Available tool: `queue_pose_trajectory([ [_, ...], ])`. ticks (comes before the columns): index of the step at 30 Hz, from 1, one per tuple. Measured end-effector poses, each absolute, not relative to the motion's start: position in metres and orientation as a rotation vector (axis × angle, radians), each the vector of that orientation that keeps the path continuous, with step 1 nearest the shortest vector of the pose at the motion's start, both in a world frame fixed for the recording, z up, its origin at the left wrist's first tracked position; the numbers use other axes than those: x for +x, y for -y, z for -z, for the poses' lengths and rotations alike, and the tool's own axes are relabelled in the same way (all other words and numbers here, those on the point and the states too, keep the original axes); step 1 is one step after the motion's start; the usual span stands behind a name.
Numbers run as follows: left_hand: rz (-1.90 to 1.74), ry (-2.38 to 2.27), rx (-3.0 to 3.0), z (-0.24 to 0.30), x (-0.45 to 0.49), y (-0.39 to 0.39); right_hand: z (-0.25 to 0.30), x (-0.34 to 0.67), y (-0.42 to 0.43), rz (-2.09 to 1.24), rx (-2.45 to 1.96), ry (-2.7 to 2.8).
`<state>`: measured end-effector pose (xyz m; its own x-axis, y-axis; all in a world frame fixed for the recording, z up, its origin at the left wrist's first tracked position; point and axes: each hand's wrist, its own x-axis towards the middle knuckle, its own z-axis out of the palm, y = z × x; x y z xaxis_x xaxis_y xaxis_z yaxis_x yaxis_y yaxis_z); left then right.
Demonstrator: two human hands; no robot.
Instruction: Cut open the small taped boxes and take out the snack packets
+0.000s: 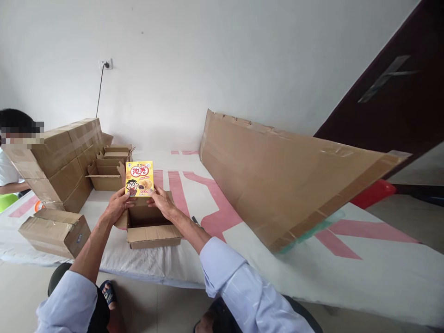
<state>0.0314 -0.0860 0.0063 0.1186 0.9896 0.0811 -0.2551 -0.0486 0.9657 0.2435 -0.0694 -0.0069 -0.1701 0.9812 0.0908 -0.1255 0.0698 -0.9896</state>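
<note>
A yellow snack box [139, 178] with a cartoon figure and red lettering is held upright between my two hands. My left hand [120, 203] grips its lower left corner, and my right hand [162, 201] has the lower right corner, thumb on the front. Just below and behind the hands stands an open cardboard box [154, 233] with its front flap folded outward; its inside is dark, and my hands and the snack box cover part of it.
Stacked sealed cartons [58, 157] stand at the left, a person [14, 157] behind them. Open cartons [107, 173] sit beside the stack, a closed carton [57, 231] nearer me. A large cardboard sheet [277, 171] leans at the right on the cloth-covered surface [381, 273].
</note>
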Motion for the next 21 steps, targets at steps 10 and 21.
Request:
queue_pose_trajectory([
  [10,-1.263,-0.926,1.133,-0.001,0.031,0.081,0.010,0.239,0.067,-1.324,-0.996,1.254],
  [21,-1.272,-0.896,1.225,-0.009,0.034,0.090,-0.004,0.253,0.077,-1.310,-0.913,1.280],
])
